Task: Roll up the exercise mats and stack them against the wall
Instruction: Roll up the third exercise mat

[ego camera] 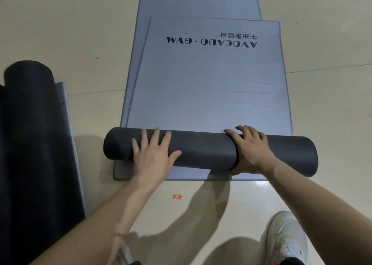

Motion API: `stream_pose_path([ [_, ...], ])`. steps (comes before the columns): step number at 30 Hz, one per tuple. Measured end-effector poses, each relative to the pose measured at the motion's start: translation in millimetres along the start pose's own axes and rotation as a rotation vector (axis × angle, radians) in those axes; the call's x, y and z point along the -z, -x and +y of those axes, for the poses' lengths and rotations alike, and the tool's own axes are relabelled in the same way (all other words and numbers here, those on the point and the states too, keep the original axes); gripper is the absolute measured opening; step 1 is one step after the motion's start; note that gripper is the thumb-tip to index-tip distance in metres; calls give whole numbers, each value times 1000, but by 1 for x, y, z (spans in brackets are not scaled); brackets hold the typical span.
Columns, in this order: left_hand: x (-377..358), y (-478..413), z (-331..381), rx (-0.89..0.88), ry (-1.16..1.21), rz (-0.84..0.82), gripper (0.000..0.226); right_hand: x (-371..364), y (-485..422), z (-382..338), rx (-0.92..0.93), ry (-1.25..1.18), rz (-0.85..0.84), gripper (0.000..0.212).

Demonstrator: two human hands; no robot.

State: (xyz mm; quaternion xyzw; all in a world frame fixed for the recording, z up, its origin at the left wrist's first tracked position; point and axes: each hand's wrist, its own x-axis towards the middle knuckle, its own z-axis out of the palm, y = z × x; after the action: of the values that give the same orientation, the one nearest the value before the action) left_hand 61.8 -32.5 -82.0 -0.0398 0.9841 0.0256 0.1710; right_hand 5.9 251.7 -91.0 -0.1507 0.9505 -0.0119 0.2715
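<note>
While the left hand [155,156] presses flat, fingers spread, on the dark roll [205,152] of the grey mat [211,87], the right hand [249,150] curls around it farther right.

Seen from above, on a pale floor [60,33]: a person's left grip [155,156] lies flat, fingers spread, on top of a dark roll [203,148], which is the near end of a grey mat [211,87] w/ "AVOCADO · GYM" printed upside down. The right grip [250,150] curls round the roll nr its right end, fingers over the top. The grey mat lies on a lower mat [197,0], also grey, that runs on twd the top of frame. At left, a second roll [28,77], dark, sits on a part-unrolled mat. An orange scrap [177,196] lies btwn the forearms; white shoe [285,238] bottom right.
</note>
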Motion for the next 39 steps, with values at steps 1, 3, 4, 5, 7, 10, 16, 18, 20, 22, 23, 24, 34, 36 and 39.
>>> stream_pose_path([
  [1, -8, 2, 1, -4, 1, 20, 74, -2, 1, -1, -4, 23, 30, 126],
  [3, -14, -12, -3, -46, 66, 73, 76, -17, 11, -3, -19, 76, 192, 118],
  [4, -15, -26, -7, -66, 96, 85, 76, -27, 16, -5, -34, 106, 275, 116],
  [5, -11, -41, -10, -90, 116, 82, 73, -36, 17, -7, -59, 140, 325, 117],
  [7, 4, -74, -11, -135, 191, 81, 63, -33, 3, -4, -106, 181, 363, 117],
  [10, 23, -104, -8, -159, 432, 109, 62, 5, -32, 7, -98, 149, 283, 114],
  [16, 12, -112, -5, -286, -293, 35, 129, 51, -74, 21, -47, 91, 58, 114],
  [18, 24, -115, -1, -294, -299, 6, 125, 58, -72, 17, -60, 84, 19, 109],
  [20, 31, -101, 1, -324, -309, -72, 121, 57, -57, 13, -47, 65, -72, 107],
  [22, 25, -69, 0, -348, -284, -211, 117, 46, -32, 7, -27, 44, -224, 107],
  [23, 19, -50, -1, -356, -270, -273, 116, 39, -19, 4, -13, 15, -280, 108],
  [24, 15, -34, -1, -364, -260, -306, 115, 31, -6, 2, 1, -12, -301, 109],
  [34, 39, -35, 5, -244, -105, -353, 109, -52, 60, -2, -77, 125, 68, 155],
  [36, 22, -1, 8, -207, -180, -128, 96, -31, 38, 6, -56, 78, 61, 148],
  [39, -2, 21, 24, -115, -245, -142, 131, -1, 10, 18, -18, 37, 27, 144],
])
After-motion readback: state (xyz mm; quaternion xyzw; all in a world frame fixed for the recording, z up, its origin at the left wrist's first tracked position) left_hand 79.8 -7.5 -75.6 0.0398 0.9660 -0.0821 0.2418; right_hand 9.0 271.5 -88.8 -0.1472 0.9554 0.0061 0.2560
